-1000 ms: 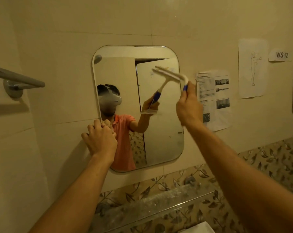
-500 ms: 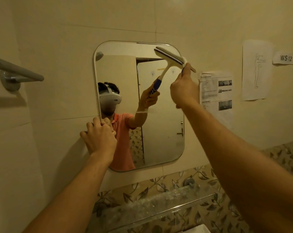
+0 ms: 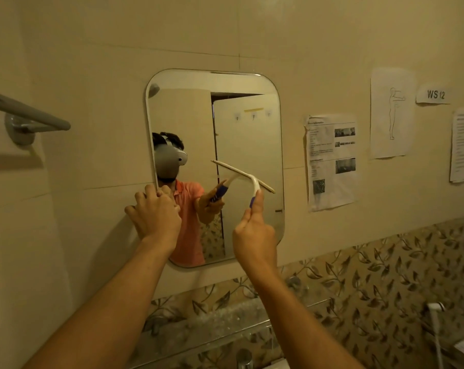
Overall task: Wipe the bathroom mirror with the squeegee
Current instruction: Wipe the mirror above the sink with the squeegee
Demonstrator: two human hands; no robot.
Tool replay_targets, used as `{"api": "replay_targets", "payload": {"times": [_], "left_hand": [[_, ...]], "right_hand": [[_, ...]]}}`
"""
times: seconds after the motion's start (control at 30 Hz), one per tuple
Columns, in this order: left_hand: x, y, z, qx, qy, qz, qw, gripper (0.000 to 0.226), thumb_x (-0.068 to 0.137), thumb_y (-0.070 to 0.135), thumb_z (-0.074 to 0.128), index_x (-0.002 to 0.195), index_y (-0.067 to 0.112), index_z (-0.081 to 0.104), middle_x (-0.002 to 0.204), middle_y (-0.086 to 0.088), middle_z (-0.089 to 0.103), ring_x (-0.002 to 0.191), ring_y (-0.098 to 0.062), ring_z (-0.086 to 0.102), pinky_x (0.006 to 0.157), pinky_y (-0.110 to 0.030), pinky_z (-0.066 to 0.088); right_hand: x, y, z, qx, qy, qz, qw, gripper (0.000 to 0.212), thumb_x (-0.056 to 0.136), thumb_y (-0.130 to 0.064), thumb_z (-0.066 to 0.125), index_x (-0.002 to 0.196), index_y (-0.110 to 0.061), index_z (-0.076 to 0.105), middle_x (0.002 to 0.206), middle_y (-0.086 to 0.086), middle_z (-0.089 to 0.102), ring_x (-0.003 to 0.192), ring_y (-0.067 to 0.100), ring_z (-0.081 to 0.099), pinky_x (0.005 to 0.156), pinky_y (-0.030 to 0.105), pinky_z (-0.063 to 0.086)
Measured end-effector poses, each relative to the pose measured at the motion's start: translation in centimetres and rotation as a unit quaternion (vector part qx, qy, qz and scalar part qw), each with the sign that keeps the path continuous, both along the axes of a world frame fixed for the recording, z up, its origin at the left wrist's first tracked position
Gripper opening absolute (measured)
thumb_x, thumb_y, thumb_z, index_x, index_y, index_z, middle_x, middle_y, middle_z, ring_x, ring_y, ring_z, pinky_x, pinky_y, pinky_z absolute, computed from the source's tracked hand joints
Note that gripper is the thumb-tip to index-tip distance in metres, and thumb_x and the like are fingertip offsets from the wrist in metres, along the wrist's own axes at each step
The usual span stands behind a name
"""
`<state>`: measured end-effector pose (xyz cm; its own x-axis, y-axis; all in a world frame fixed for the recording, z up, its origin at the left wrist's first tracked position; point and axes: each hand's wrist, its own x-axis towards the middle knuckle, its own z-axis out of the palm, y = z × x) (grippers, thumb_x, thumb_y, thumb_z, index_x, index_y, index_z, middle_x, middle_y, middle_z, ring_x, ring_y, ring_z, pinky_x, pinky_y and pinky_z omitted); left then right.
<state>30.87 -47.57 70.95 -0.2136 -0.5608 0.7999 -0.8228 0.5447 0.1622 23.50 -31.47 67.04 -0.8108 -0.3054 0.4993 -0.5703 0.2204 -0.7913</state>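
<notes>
A rounded rectangular mirror (image 3: 246, 123) hangs on the beige tiled wall. My right hand (image 3: 254, 235) grips the blue-and-white handle of a squeegee (image 3: 255, 184). The squeegee's blade lies slanted against the glass at mid height, on the right half of the mirror. My left hand (image 3: 153, 214) grips the mirror's left edge with curled fingers. The mirror reflects a person in an orange shirt and a headset, holding the same squeegee.
A grey towel bar (image 3: 28, 115) juts from the wall at left. Printed sheets (image 3: 332, 161) and a "WS 12" label (image 3: 435, 94) are stuck to the wall at right. A glass shelf (image 3: 225, 320) runs below the mirror, with a tap (image 3: 244, 358) under it.
My right hand has drawn the squeegee down from the mirror's top right corner to mid height. My left hand stays on the mirror's left edge.
</notes>
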Motion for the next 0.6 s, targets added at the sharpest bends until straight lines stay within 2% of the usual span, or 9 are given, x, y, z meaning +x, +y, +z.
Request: {"api": "replay_targets", "payload": {"times": [0.13, 0.27, 0.33, 0.43, 0.53, 0.6], "left_hand": [[0.1, 0.0, 0.1, 0.002, -0.007, 0.004, 1.0, 0.043, 0.09, 0.047, 0.065, 0.121, 0.017, 0.064, 0.122, -0.007, 0.053, 0.112, -0.028, 0.049, 0.088, -0.046, 0.044], [0.0, -0.2, 0.0, 0.0, -0.005, -0.003, 1.0, 0.044, 0.091, 0.047, 0.064, 0.122, 0.016, 0.064, 0.124, -0.007, 0.052, 0.113, -0.028, 0.049, 0.088, -0.046, 0.047], [-0.1, -0.3, -0.1, 0.004, -0.002, -0.006, 1.0, 0.044, 0.092, 0.046, 0.064, 0.124, 0.016, 0.063, 0.125, -0.007, 0.052, 0.114, -0.028, 0.048, 0.089, -0.046, 0.048], [-0.2, -0.6, 0.0, 0.004, -0.003, -0.01, 1.0, 0.044, 0.092, 0.046, 0.064, 0.125, 0.017, 0.063, 0.127, -0.007, 0.051, 0.115, -0.028, 0.048, 0.091, -0.047, 0.048], [-0.2, -0.8, 0.0, 0.008, -0.008, -0.007, 1.0, 0.047, 0.092, 0.047, 0.063, 0.129, 0.017, 0.061, 0.129, -0.007, 0.051, 0.118, -0.028, 0.048, 0.094, -0.048, 0.047], [-0.3, -0.9, -0.1, 0.009, -0.008, -0.009, 1.0, 0.047, 0.093, 0.046, 0.062, 0.13, 0.017, 0.06, 0.131, -0.007, 0.05, 0.12, -0.029, 0.047, 0.096, -0.05, 0.046]], "right_hand": [[-1.1, 1.9, 3.1, -0.063, 0.035, 0.009, 0.997, 0.053, 0.109, -0.036, 0.027, 0.157, -0.043, 0.007, 0.067, 0.0, 0.05, 0.053, 0.012, 0.047, 0.047, 0.03, 0.044], [-3.6, 3.3, 10.8, -0.118, 0.069, -0.009, 0.991, 0.05, 0.109, -0.037, 0.027, 0.156, -0.041, 0.011, 0.072, 0.0, 0.051, 0.056, 0.014, 0.052, 0.054, 0.041, 0.058], [-4.7, 3.1, 14.6, -0.108, 0.09, -0.024, 0.99, 0.049, 0.109, -0.034, 0.027, 0.156, -0.039, 0.013, 0.075, 0.0, 0.05, 0.06, 0.015, 0.055, 0.058, 0.044, 0.061], [-5.3, 2.0, 18.2, -0.079, 0.116, -0.044, 0.989, 0.054, 0.109, -0.032, 0.028, 0.159, -0.037, 0.008, 0.076, 0.0, 0.049, 0.063, 0.013, 0.055, 0.057, 0.035, 0.058], [-5.6, 0.8, 19.3, -0.06, 0.111, -0.046, 0.991, 0.056, 0.109, -0.029, 0.03, 0.159, -0.036, 0.005, 0.078, 0.001, 0.049, 0.064, 0.012, 0.054, 0.05, 0.03, 0.052], [-5.4, 0.2, 18.8, -0.054, 0.11, -0.052, 0.991, 0.058, 0.109, -0.028, 0.03, 0.159, -0.036, 0.002, 0.076, 0.003, 0.05, 0.062, 0.013, 0.055, 0.049, 0.031, 0.052]]}}
